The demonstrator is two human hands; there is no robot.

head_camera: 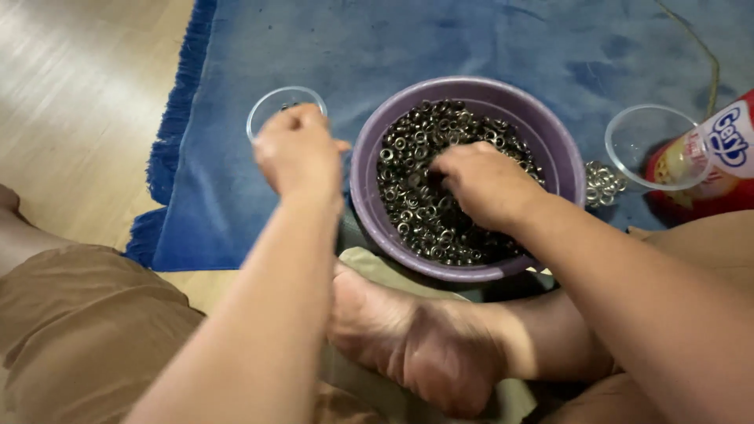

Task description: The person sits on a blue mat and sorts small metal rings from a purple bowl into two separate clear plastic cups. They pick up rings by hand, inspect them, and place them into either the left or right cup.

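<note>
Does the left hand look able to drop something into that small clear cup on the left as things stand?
Probably yes. The left hand is closed and sits right over the near rim of the clear cup, whose mouth faces up. Nothing lies between them; the purple bowl is off to the side.

We are seeing both forearms bare, no sleeves reaching into view. The left hand point(298, 151) and right hand point(485, 184) are wearing no gloves, rings or watch. Tan-brown shorts point(86, 330) are covering the legs; one foot point(416, 345) is showing bare.
</note>
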